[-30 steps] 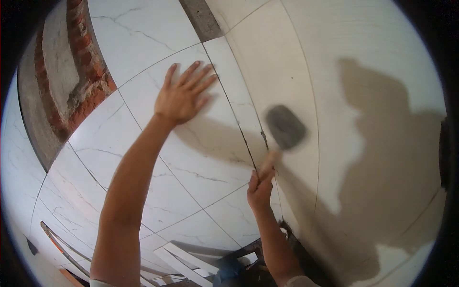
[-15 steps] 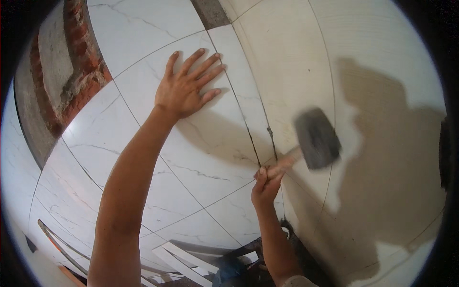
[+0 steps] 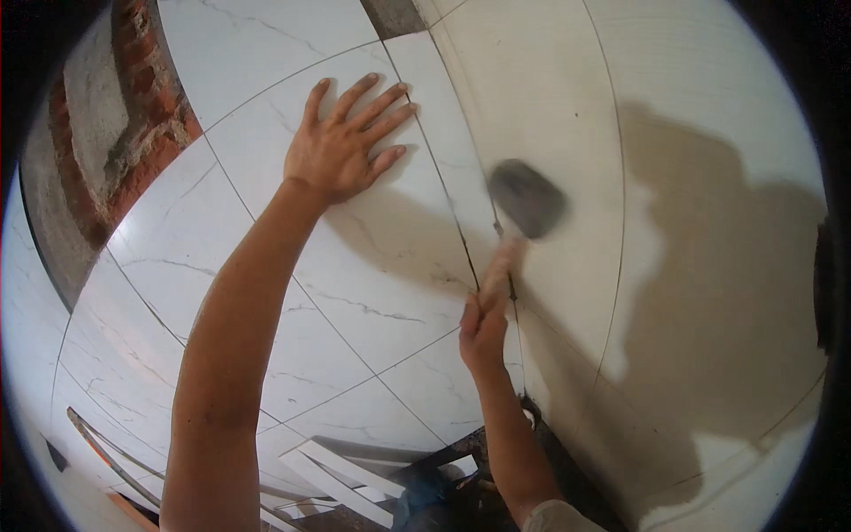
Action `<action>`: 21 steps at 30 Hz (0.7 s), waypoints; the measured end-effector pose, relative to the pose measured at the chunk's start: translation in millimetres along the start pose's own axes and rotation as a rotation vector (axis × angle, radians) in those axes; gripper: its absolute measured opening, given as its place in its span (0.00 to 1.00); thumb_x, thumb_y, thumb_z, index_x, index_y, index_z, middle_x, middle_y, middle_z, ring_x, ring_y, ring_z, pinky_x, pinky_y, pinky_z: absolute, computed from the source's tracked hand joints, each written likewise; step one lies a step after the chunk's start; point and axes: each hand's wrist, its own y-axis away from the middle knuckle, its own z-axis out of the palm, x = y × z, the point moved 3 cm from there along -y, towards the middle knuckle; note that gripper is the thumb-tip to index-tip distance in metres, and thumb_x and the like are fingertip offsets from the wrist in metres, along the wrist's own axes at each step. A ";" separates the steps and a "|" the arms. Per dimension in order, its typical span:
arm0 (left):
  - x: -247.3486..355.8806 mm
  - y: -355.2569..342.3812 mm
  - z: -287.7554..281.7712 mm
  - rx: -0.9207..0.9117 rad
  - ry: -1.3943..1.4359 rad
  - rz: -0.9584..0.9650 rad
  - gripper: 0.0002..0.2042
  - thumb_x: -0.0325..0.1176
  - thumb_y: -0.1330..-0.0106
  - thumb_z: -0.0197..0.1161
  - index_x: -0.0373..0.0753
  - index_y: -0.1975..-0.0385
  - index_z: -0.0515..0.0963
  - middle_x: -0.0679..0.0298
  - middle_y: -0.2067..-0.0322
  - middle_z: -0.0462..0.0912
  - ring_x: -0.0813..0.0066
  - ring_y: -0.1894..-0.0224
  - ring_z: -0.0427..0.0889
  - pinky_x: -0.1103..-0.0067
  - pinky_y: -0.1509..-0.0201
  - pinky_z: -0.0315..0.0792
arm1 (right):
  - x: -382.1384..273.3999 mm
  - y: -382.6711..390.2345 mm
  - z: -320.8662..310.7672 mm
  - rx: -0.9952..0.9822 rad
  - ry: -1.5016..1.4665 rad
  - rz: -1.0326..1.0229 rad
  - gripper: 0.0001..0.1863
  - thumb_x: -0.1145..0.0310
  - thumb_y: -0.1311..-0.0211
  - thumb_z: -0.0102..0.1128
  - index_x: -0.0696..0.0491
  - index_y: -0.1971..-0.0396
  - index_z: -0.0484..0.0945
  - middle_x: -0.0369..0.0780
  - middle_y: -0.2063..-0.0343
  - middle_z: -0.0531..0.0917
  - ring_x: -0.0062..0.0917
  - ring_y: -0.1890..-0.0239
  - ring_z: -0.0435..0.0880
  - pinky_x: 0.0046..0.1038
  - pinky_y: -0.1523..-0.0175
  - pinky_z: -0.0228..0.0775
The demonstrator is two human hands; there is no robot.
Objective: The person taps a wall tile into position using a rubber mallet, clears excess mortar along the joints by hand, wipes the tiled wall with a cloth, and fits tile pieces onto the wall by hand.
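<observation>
With fingers spread, my left hand (image 3: 341, 146) lies flat on a white marble-veined wall tile (image 3: 355, 257), its fingertips reaching the joint at the tile's right edge. My right hand (image 3: 484, 332) is closed round the wooden handle of a rubber mallet (image 3: 529, 199). The mallet's dark head is blurred by motion, in front of the corner where a narrow white tile strip (image 3: 441, 142) meets the cream tiled wall (image 3: 567, 89). Dark gaps show along both sides of the strip's lower part.
Bare brick and mortar (image 3: 160, 115) show at the upper left, and a bare grey patch (image 3: 394, 16) sits above the strip. White tile offcuts (image 3: 341, 483) and a blue item (image 3: 421, 501) lie low down. Shadows fall across the right wall.
The mallet head has swung up and left, from over the cream wall toward the corner strip. My left hand stays flat on the tile.
</observation>
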 end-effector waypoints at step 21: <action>4.6 -8.0 0.9 0.025 -0.027 -0.006 0.27 0.61 0.23 0.37 0.73 0.25 0.51 0.87 0.24 0.50 0.78 0.24 0.52 0.57 0.20 0.45 | 61.3 48.8 -12.5 0.042 -0.236 0.017 0.12 0.70 0.25 0.53 0.59 0.55 0.61 0.38 0.79 0.75 0.21 0.77 0.74 0.27 0.68 0.72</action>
